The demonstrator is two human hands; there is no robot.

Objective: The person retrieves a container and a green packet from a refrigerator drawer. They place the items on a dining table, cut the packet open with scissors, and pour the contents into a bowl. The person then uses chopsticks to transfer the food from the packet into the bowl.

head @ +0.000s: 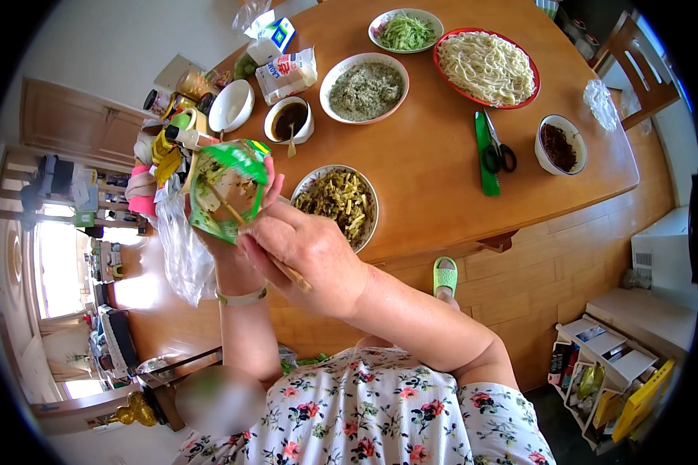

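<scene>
My left hand (272, 181) holds up a torn green plastic packet (237, 164) from behind, so most of its palm is hidden. Bits of chopped vegetable cling to the packet's see-through inside. Wooden chopsticks (225, 202) are gripped in my right hand (314, 250), their tips inside the packet's mouth. Just right of the packet, partly covered by my right hand, stands a bowl (374, 224) of chopped pickled vegetables (337, 200). Behind it is a small white bowl (271, 135) of dark sauce with a spoon (292, 142) in it.
On the wooden table (419, 174) sit a bowl of grey-green paste (365, 90), shredded cucumber (407, 32), noodles on a red-rimmed plate (485, 68), black-handled scissors (498, 152) on a green strip, and a bowl of dark red paste (558, 148). Jars and packets (180, 113) crowd the left edge.
</scene>
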